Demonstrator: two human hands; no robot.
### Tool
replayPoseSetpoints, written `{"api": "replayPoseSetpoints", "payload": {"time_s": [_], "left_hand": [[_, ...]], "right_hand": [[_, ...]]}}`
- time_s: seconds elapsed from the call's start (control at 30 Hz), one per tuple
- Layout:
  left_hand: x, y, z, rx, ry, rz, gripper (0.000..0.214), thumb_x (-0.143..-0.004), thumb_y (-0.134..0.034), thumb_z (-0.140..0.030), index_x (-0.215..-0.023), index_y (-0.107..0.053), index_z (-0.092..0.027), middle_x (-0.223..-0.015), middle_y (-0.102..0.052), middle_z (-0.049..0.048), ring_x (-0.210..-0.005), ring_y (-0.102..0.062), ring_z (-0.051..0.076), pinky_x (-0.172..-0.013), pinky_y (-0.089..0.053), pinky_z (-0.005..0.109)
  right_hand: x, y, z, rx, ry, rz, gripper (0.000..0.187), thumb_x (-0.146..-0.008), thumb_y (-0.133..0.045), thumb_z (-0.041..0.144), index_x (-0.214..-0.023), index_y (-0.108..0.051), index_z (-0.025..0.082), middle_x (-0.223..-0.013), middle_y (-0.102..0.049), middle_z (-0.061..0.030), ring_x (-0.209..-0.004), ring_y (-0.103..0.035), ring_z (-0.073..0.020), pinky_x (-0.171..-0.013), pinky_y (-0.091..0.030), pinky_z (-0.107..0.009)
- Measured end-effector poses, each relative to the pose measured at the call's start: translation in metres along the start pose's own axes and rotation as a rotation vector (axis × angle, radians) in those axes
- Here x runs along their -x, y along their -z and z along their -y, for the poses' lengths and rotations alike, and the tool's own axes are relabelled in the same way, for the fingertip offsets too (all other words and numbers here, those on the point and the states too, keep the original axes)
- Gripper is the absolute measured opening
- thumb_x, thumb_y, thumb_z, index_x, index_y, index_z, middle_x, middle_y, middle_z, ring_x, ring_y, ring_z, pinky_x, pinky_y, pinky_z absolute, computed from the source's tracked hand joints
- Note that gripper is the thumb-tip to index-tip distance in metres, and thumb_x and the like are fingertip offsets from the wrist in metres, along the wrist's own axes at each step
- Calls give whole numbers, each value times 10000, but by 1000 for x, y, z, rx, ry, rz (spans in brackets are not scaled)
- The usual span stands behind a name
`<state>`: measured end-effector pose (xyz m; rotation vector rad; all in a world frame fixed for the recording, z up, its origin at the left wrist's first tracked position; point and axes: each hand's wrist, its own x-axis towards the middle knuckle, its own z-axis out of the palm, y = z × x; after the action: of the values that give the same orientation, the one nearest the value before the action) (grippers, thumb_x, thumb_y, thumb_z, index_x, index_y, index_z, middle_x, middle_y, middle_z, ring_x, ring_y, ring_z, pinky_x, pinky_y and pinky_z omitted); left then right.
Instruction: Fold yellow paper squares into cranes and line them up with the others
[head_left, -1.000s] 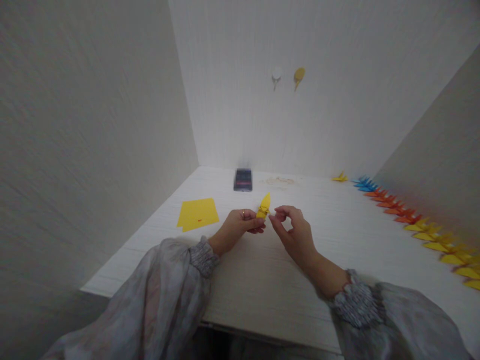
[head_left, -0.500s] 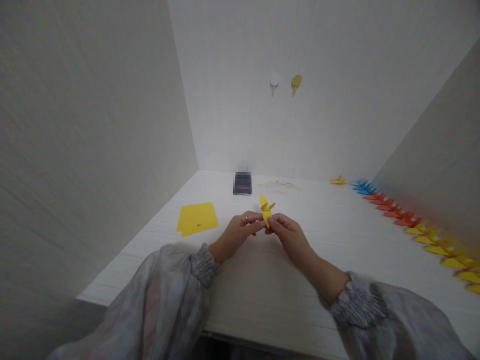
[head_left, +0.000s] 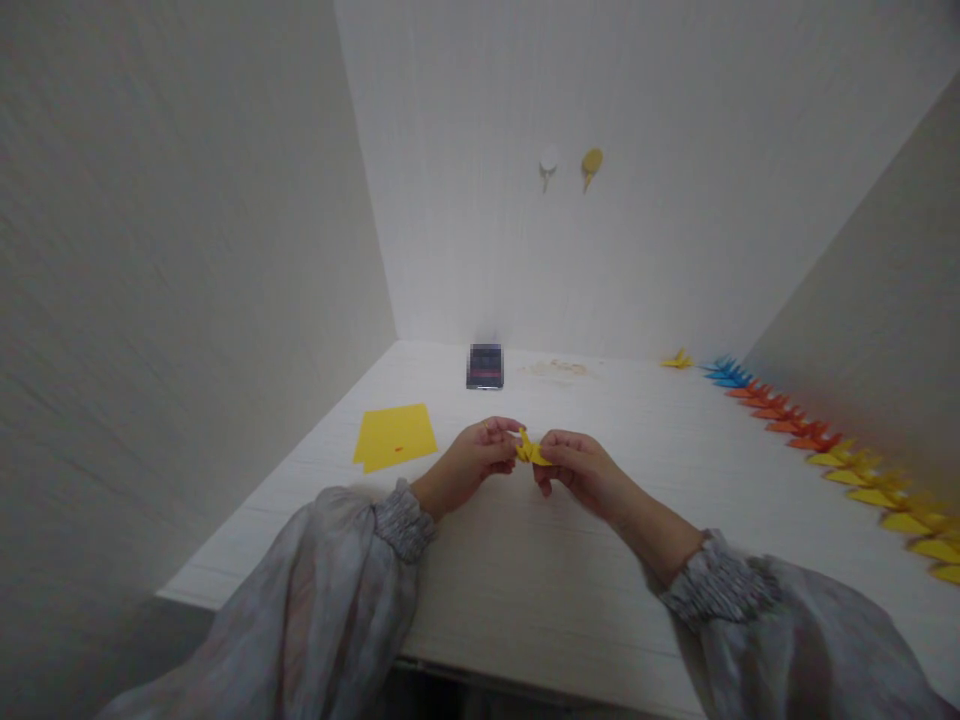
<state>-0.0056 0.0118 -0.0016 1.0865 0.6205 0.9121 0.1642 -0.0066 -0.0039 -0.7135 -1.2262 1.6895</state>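
Observation:
A small folded yellow paper piece (head_left: 531, 451) is pinched between both my hands just above the white table (head_left: 525, 560). My left hand (head_left: 475, 462) grips its left end with closed fingers, a ring showing on one finger. My right hand (head_left: 579, 470) is closed on its right end. Most of the paper is hidden by my fingertips.
A stack of flat yellow sheets (head_left: 394, 436) lies to the left. A dark phone (head_left: 485, 366) sits at the back. A row of folded paper figures, blue (head_left: 724, 373), orange (head_left: 780, 418) and yellow (head_left: 892, 490), runs along the right wall. Two round hooks (head_left: 570, 165) hang on the back wall.
The paper piece stood upright in my left hand; my right hand came in and took hold too, and the piece now lies low and sideways between both hands.

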Motion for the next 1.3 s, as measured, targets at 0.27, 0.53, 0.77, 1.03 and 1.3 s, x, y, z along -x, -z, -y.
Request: {"api": "replayPoseSetpoints", "payload": {"time_s": [0.27, 0.53, 0.77, 1.03, 1.3], "left_hand": [[4, -5, -2, -140, 6, 88, 350, -622, -677, -297, -915, -567, -140, -720, -547, -10, -549, -458, 44, -547, -342, 202], [2, -3, 0, -83, 28, 11, 303, -600, -702, -255, -824, -539, -132, -705, -581, -8, -597, -518, 65, -596, -379, 212], [2, -5, -3, 69, 25, -2, 288, -606, -702, -230, -810, -527, -125, -708, -578, -14, -614, -561, 74, -619, -405, 216], [5, -5, -2, 51, 53, 135, 282, -645, -677, -247, -883, -581, -127, -772, -598, 14, -691, -573, 86, -702, -403, 235], [6, -3, -2, 20, 99, 180, 224, -633, -684, -231, -803, -597, -114, -720, -597, 12, -673, -567, 91, -692, -400, 234]], "right_hand": [[-2, -4, 3, -2, -63, -175, 232, -661, -647, 339, -608, -567, 128, -457, -530, 24, -397, -467, -56, -368, -297, -160], [-4, -3, 0, 95, 29, -170, 217, -728, -576, 344, -689, -587, 131, -532, -553, 3, -434, -464, -66, -416, -342, -188], [0, 7, 1, 861, 589, -378, 217, -780, -505, 252, -979, -569, 194, -803, -578, -50, -674, -528, -142, -656, -436, -315], [3, 7, 9, 1707, 959, -322, 231, -783, -522, 191, -1009, -572, 200, -970, -605, -85, -872, -508, -197, -757, -358, -377], [5, -2, 12, 1776, 940, -330, 135, -813, -487, 187, -882, -602, 173, -765, -651, -31, -765, -517, -162, -761, -304, -353]]}}
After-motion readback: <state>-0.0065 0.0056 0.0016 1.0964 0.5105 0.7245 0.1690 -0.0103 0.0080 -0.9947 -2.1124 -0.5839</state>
